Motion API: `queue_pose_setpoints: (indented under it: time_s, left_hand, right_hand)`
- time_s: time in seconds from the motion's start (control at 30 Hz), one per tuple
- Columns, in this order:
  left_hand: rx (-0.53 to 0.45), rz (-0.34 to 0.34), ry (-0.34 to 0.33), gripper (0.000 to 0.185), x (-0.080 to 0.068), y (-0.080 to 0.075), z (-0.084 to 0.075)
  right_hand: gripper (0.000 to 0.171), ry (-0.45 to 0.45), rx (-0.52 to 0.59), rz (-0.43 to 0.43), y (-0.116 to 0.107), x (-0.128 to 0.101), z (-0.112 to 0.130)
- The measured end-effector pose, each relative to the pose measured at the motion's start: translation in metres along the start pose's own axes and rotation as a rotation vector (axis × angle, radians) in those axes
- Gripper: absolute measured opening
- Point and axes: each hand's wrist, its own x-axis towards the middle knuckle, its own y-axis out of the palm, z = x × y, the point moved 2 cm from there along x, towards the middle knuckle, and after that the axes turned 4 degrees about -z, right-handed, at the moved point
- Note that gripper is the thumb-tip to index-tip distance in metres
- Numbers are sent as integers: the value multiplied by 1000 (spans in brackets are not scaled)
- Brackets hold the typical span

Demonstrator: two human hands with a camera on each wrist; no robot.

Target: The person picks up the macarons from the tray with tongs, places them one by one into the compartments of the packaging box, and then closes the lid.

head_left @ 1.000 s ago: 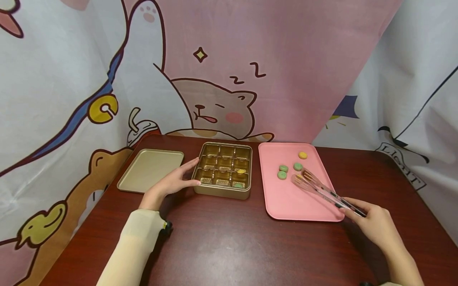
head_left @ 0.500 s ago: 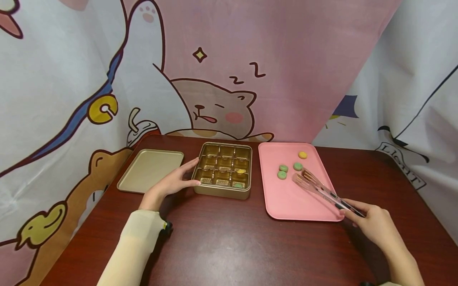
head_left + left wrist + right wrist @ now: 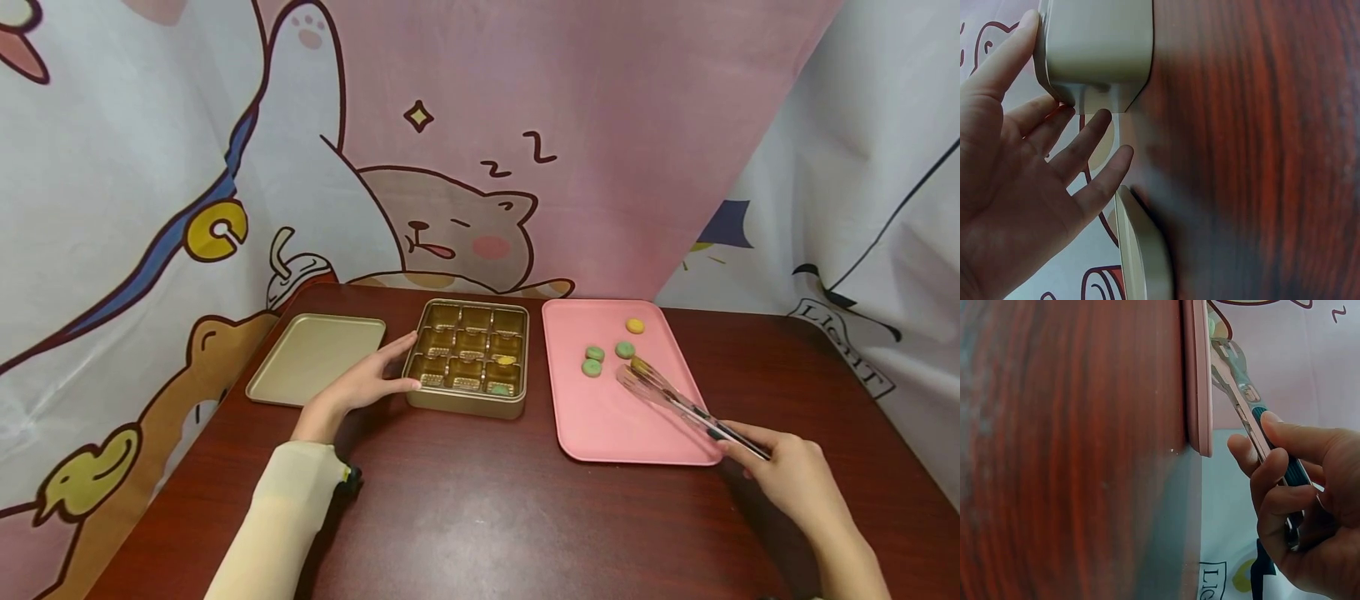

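While the right hand [image 3: 783, 479] grips the tongs [image 3: 675, 402] with fingers curled round the handle, the tips close on a yellow sweet [image 3: 639, 364] over the pink tray [image 3: 600, 425]. Left hand [image 3: 367, 379]: fingers straight, resting against the box [image 3: 468, 400] side. Box: two of nine cells filled, one green [image 3: 498, 388], one yellow [image 3: 506, 359]. On tray beyond the tips: two green sweets [image 3: 592, 367], [image 3: 625, 349] plus a third green and a far yellow [image 3: 635, 325]. Judged early: most cells unfilled. Lid [image 3: 315, 357] lies left of the box.
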Motion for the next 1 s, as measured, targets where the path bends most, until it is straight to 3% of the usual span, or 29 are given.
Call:
queue_pose_setpoints:
  time_s: [1.0]
  left_hand:
    - [-7, -9, 14, 84, 1, 1, 3]
  right_hand:
    - [28, -76, 3, -136, -1, -1, 0]
